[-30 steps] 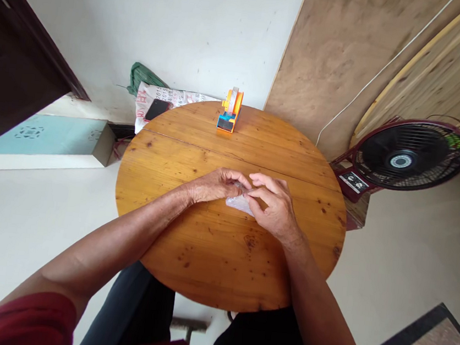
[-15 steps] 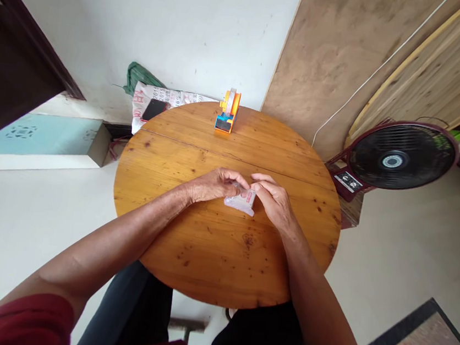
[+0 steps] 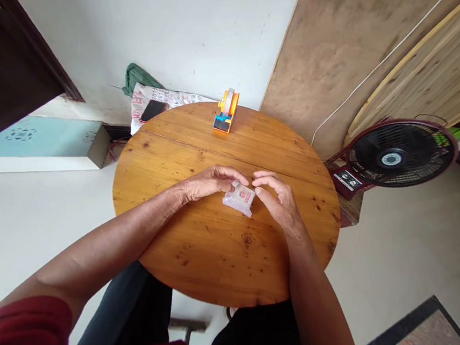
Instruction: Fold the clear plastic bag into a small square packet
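A small white packet in clear plastic wrap [image 3: 239, 197], with red print on its top, lies on the round wooden table [image 3: 205, 242]. My left hand [image 3: 214, 183] is at its left side, thumb by the packet's upper left corner and fingers stretched over its far edge. Whether the thumb touches the wrap I cannot make out for certain. On the other side, my right hand [image 3: 277, 199] hovers beside the packet's right edge, fingers apart and holding nothing.
At the table's far edge stands an orange and blue tape dispenser [image 3: 226, 111]. A phone [image 3: 153, 111] rests on a printed sack [image 3: 139, 95] behind the table at left. To the right is a dark red fan [image 3: 398, 155].
Both hands have loosened: the fingers that pinched at the packet's far edge have opened and lifted, uncovering more of its red print. The packet stays in about the same place.
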A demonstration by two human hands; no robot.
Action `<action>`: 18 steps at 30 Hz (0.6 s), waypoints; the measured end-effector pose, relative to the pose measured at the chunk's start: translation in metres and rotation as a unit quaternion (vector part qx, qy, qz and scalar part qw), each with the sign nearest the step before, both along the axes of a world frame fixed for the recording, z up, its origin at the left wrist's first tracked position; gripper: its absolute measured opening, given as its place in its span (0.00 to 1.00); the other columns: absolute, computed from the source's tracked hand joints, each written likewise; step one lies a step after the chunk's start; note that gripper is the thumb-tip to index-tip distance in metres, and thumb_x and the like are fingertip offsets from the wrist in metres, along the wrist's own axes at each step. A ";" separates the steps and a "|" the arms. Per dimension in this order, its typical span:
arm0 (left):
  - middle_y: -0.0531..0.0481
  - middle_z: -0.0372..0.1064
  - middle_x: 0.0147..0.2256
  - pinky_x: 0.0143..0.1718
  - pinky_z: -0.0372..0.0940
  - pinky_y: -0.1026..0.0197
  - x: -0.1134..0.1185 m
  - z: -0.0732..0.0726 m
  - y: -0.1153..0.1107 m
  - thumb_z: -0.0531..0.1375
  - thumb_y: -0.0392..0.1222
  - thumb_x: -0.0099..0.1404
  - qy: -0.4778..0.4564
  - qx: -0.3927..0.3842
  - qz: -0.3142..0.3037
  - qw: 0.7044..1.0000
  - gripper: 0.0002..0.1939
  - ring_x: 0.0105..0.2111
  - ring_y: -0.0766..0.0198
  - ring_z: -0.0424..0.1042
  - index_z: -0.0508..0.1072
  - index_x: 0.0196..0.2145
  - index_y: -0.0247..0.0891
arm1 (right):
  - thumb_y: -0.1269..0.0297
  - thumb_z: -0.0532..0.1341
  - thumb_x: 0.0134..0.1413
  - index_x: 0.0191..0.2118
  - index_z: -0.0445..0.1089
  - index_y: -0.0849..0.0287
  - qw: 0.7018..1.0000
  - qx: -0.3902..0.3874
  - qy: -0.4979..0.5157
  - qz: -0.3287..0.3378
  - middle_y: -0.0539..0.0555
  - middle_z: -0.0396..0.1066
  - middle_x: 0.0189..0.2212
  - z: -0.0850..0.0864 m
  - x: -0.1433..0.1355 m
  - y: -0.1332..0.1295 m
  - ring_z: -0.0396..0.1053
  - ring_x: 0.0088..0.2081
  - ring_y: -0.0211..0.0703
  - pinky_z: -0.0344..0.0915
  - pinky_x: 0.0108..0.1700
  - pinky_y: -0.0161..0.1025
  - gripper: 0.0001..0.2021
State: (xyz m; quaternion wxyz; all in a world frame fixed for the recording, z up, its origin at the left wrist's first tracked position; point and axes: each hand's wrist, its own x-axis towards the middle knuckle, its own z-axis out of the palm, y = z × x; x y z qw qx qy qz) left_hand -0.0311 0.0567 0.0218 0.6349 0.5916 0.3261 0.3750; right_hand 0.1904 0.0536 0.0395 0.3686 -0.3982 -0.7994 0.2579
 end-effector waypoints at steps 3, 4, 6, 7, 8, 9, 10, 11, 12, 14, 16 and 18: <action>0.49 0.75 0.39 0.45 0.62 0.61 0.000 0.000 0.000 0.63 0.36 0.54 0.007 -0.011 0.038 0.999 0.14 0.39 0.63 0.72 0.77 0.40 0.35 | 0.66 0.60 0.55 0.35 0.73 0.55 1.000 -0.004 -0.001 0.004 0.55 0.73 0.46 0.002 0.000 0.000 0.70 0.50 0.47 0.63 0.55 0.49 0.04; 0.49 0.75 0.38 0.45 0.63 0.60 0.000 0.000 0.000 0.63 0.37 0.54 0.012 -0.009 0.042 0.999 0.13 0.39 0.63 0.72 0.77 0.40 0.35 | 0.67 0.60 0.55 0.35 0.73 0.55 1.000 -0.003 0.001 0.007 0.55 0.73 0.46 0.002 0.000 0.000 0.71 0.50 0.47 0.64 0.55 0.48 0.04; 0.49 0.75 0.38 0.44 0.63 0.60 0.000 0.001 0.001 0.64 0.38 0.55 0.018 0.000 0.043 0.999 0.13 0.38 0.62 0.72 0.77 0.39 0.34 | 0.67 0.60 0.54 0.35 0.73 0.55 1.000 0.000 0.004 0.015 0.55 0.73 0.46 0.002 0.000 -0.001 0.71 0.49 0.46 0.64 0.55 0.48 0.05; 0.48 0.75 0.38 0.44 0.63 0.59 0.000 0.001 0.001 0.64 0.39 0.55 0.019 0.005 0.042 0.999 0.13 0.38 0.62 0.72 0.77 0.39 0.34 | 0.68 0.60 0.54 0.35 0.73 0.55 1.000 0.000 0.004 0.018 0.55 0.73 0.46 0.002 0.001 -0.001 0.71 0.49 0.46 0.64 0.55 0.47 0.05; 0.48 0.75 0.38 0.44 0.64 0.59 0.000 0.001 0.000 0.64 0.39 0.55 0.021 0.011 0.039 0.999 0.13 0.38 0.62 0.72 0.77 0.39 0.34 | 0.68 0.60 0.54 0.36 0.73 0.55 1.000 -0.001 0.002 0.023 0.55 0.73 0.46 0.002 0.001 -0.002 0.71 0.49 0.46 0.64 0.55 0.47 0.05; 0.48 0.75 0.38 0.45 0.64 0.59 0.000 0.002 0.000 0.64 0.39 0.56 0.023 0.016 0.035 0.999 0.12 0.39 0.62 0.72 0.77 0.39 0.34 | 0.68 0.60 0.54 0.36 0.73 0.55 1.000 -0.001 -0.001 0.028 0.55 0.72 0.46 0.002 0.001 -0.002 0.70 0.50 0.46 0.63 0.55 0.47 0.05; 0.48 0.75 0.38 0.45 0.64 0.59 0.000 0.002 0.000 0.63 0.40 0.56 0.025 0.020 0.029 0.999 0.12 0.39 0.61 0.72 0.77 0.39 0.34 | 0.69 0.61 0.54 0.35 0.73 0.55 0.999 -0.001 -0.005 0.033 0.55 0.72 0.46 0.002 0.001 -0.003 0.70 0.50 0.46 0.63 0.55 0.47 0.05; 0.47 0.75 0.37 0.45 0.64 0.59 0.000 0.003 0.000 0.63 0.40 0.57 0.028 0.025 0.022 0.999 0.11 0.40 0.61 0.72 0.77 0.39 0.34 | 0.69 0.61 0.54 0.35 0.73 0.55 0.999 -0.001 -0.009 0.036 0.54 0.72 0.46 0.002 0.000 -0.003 0.70 0.50 0.46 0.63 0.55 0.47 0.05; 0.47 0.75 0.37 0.45 0.64 0.58 0.000 0.004 -0.001 0.63 0.40 0.57 0.031 0.029 0.014 0.999 0.11 0.40 0.60 0.72 0.77 0.38 0.34 | 0.69 0.61 0.54 0.35 0.74 0.55 0.999 0.002 -0.012 0.037 0.54 0.72 0.46 0.001 0.000 -0.003 0.70 0.50 0.46 0.63 0.55 0.46 0.04; 0.47 0.75 0.36 0.45 0.65 0.58 0.001 0.006 -0.002 0.63 0.40 0.58 0.037 0.039 0.001 0.999 0.10 0.40 0.60 0.73 0.77 0.38 0.34 | 0.69 0.62 0.54 0.34 0.74 0.55 0.999 0.009 -0.016 0.035 0.54 0.72 0.46 0.000 -0.001 -0.003 0.71 0.49 0.45 0.64 0.54 0.45 0.04; 0.47 0.75 0.36 0.45 0.65 0.59 0.001 0.007 -0.003 0.62 0.40 0.58 0.045 0.053 -0.003 0.998 0.09 0.40 0.60 0.73 0.78 0.37 0.34 | 0.68 0.62 0.53 0.34 0.74 0.55 0.999 0.016 -0.019 0.031 0.54 0.72 0.45 -0.002 -0.002 -0.003 0.71 0.49 0.45 0.64 0.54 0.45 0.03; 0.47 0.75 0.38 0.45 0.65 0.60 0.002 0.008 -0.003 0.62 0.39 0.58 0.053 0.068 -0.004 0.996 0.09 0.41 0.60 0.73 0.78 0.36 0.34 | 0.67 0.63 0.54 0.33 0.75 0.55 0.999 0.020 -0.022 0.029 0.54 0.73 0.45 -0.003 -0.003 -0.003 0.71 0.48 0.45 0.64 0.53 0.45 0.03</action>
